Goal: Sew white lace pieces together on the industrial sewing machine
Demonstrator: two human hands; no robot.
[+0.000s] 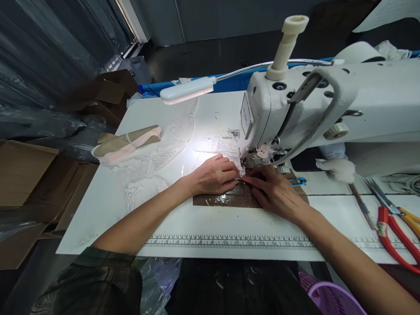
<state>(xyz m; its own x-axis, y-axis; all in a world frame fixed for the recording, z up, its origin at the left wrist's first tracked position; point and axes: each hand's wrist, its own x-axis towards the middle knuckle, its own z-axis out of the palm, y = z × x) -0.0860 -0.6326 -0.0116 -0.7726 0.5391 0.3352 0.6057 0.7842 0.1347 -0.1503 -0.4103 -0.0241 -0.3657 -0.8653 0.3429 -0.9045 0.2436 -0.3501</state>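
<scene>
My left hand (218, 174) has its fingers pressed together on the near end of a strip of white lace (218, 143), just left of the sewing machine's needle area. Close beside it, my right hand (274, 186) pinches the same lace edge between thumb and forefinger, below the head of the white sewing machine (262, 116). The lace runs away from me under the machine head. A brown taped sheet (216, 200) lies beneath both hands. The needle tip is too small and crowded to make out.
More white lace (177, 131) and a rolled brown-and-pink bundle (127, 142) lie at left. A lamp (187, 89) hangs over the table. At right are red-handled scissors (387, 232), a thin tool (363, 205) and a blue clipper (298, 181). A printed ruler (226, 241) edges the front.
</scene>
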